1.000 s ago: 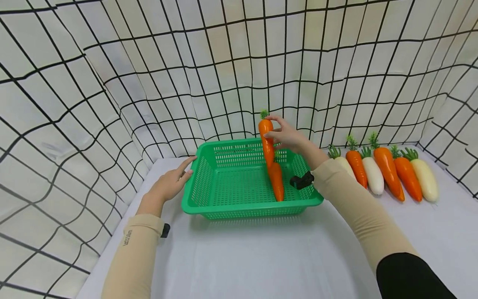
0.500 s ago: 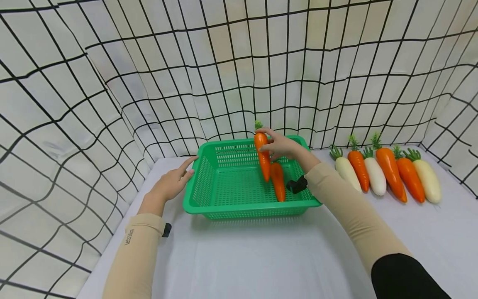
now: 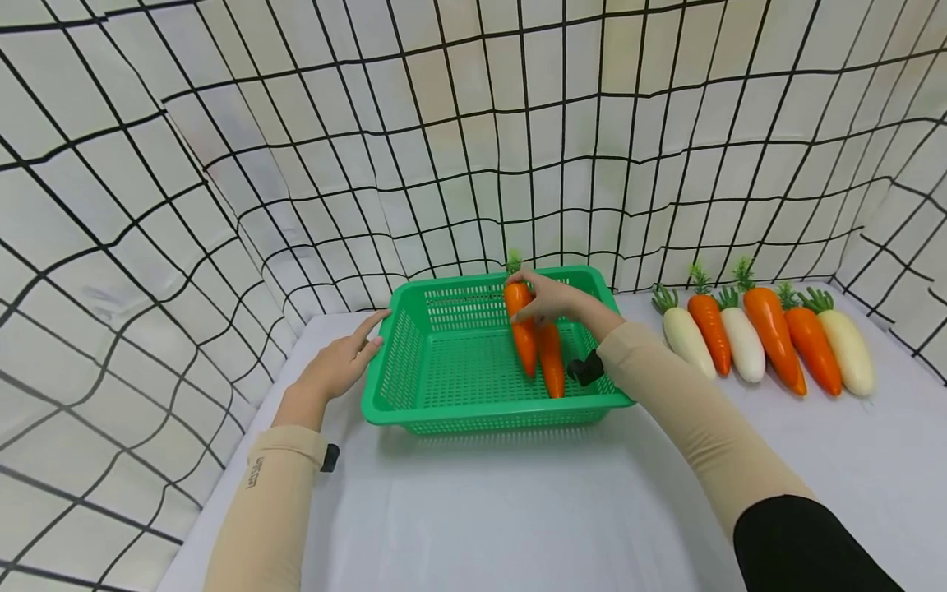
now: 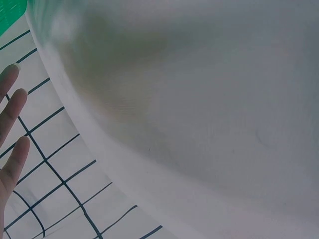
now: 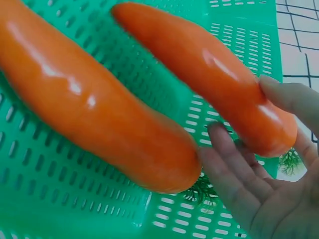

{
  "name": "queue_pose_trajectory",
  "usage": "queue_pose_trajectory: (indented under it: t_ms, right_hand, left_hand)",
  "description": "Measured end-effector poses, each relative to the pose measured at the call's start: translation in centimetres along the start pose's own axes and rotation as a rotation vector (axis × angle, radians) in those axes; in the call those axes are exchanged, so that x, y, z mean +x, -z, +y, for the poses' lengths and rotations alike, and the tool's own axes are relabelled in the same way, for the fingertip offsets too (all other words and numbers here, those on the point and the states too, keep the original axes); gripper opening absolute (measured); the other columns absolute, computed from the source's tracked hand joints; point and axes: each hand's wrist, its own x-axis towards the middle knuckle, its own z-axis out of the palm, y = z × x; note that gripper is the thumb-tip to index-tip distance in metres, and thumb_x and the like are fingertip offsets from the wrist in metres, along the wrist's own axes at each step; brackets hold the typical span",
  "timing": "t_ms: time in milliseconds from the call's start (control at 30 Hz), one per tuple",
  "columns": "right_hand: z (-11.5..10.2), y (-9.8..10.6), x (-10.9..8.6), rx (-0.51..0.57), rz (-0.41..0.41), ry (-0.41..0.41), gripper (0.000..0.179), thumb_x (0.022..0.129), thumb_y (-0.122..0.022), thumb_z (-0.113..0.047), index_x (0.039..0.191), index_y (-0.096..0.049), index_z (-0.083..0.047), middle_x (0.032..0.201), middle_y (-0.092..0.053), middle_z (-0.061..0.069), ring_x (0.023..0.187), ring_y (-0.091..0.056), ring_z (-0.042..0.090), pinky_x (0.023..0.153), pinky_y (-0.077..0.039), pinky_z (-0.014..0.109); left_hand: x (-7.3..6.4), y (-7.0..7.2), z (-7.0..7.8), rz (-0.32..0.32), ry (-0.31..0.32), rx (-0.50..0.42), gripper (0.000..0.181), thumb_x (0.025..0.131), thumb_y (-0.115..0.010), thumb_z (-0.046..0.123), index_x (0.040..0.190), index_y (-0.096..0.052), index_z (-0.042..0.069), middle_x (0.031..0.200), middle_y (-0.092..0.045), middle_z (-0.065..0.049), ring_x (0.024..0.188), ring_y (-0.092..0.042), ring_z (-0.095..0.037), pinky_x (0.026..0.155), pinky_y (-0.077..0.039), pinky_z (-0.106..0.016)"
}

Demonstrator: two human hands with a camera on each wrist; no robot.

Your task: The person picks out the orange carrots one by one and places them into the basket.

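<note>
My right hand [image 3: 549,298] grips an orange carrot [image 3: 522,333] by its thick upper end, inside the green basket [image 3: 497,416]. The carrot slants with its leafy top up at the far rim and its tip low over the basket floor. In the right wrist view, the thumb lies along one side of the held carrot [image 5: 214,64], with fingers behind it. A second carrot [image 3: 551,362] lies close beside it on the right, its top hidden behind the hand. At the basket's left rim, my left hand [image 3: 336,362] rests with fingers extended, touching the edge.
Several orange carrots [image 3: 773,337] and white radishes [image 3: 742,344] lie in a row on the white table [image 3: 510,510] to the right. A black wire grid [image 3: 459,140] over white cloth walls in the back and sides.
The right hand has lowered the held carrot into the basket and shifted it slightly left, beside the other carrot. The left hand has stayed at the rim.
</note>
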Motion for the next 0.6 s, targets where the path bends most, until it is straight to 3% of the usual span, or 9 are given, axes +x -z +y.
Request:
queue_pose_trajectory:
  t_ms: [200, 433, 600]
  right_hand:
    - [0.41, -0.21, 0.19, -0.090, -0.012, 0.013, 0.066, 0.097, -0.070, -0.006, 0.152, -0.034, -0.011, 0.128, -0.049, 0.023, 0.090, -0.053, 0.030, 0.084, -0.049, 0.041]
    - [0.33, 0.03, -0.07, -0.186, -0.003, 0.013, 0.068, 0.096, -0.072, -0.012, 0.152, -0.033, -0.009, 0.142, -0.046, 0.025, 0.121, -0.050, 0.037, 0.104, -0.041, 0.050]
    - [0.39, 0.07, 0.00, -0.217, 0.000, 0.001, 0.067, 0.097, -0.072, -0.018, 0.151, -0.033, -0.009, 0.145, -0.045, 0.026, 0.127, -0.048, 0.039, 0.106, -0.040, 0.052]
  left_hand:
    - [-0.14, 0.01, 0.00, -0.002, 0.002, -0.001, 0.060, 0.112, -0.027, 0.049, 0.164, -0.021, 0.021, 0.135, -0.059, -0.032, 0.114, -0.061, -0.053, 0.089, -0.049, -0.067]
    - [-0.04, -0.07, -0.04, 0.007, 0.005, -0.001, 0.059, 0.112, -0.028, 0.049, 0.164, -0.020, 0.023, 0.134, -0.060, -0.032, 0.111, -0.063, -0.051, 0.085, -0.051, -0.065]
    - [-0.06, -0.08, -0.12, 0.012, 0.002, -0.007, 0.059, 0.112, -0.028, 0.049, 0.164, -0.021, 0.023, 0.133, -0.060, -0.031, 0.110, -0.064, -0.050, 0.084, -0.051, -0.064]
